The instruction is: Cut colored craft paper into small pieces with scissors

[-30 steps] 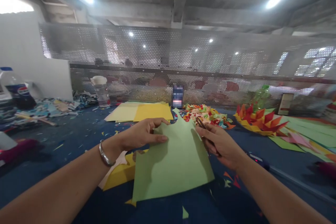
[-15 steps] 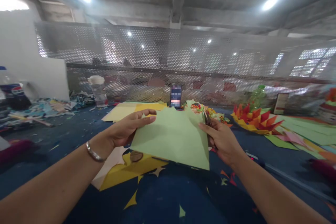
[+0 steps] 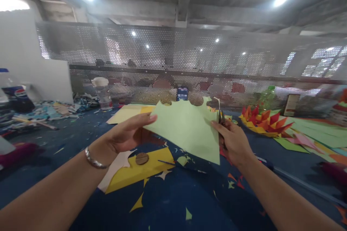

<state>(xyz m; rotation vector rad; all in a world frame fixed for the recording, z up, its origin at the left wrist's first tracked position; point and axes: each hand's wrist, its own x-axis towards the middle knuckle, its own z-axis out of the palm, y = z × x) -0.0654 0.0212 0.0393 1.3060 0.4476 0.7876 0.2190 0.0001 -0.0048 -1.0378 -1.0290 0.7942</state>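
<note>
A pale green sheet of paper with a scalloped, cut-out top edge is held up above the table. My left hand grips its left edge between thumb and fingers; a silver bangle circles that wrist. At the sheet's right edge my right hand is closed around dark scissors, blades pointing up beside the paper. Whether the blades touch the sheet I cannot tell. Below the left hand lie a yellow sheet, a round wooden disc on it, and a pale pink cut sheet.
Paper scraps are scattered over the dark blue table. A phone stands behind the sheet. On the right are a red-and-yellow folded paper piece and coloured sheets. A clear cup and cola bottle stand left.
The green sheet has turned and lifted, with its lower edge now sloping up to the left. More of the yellow sheet, disc and scraps beneath shows. My left hand has shifted slightly left.
</note>
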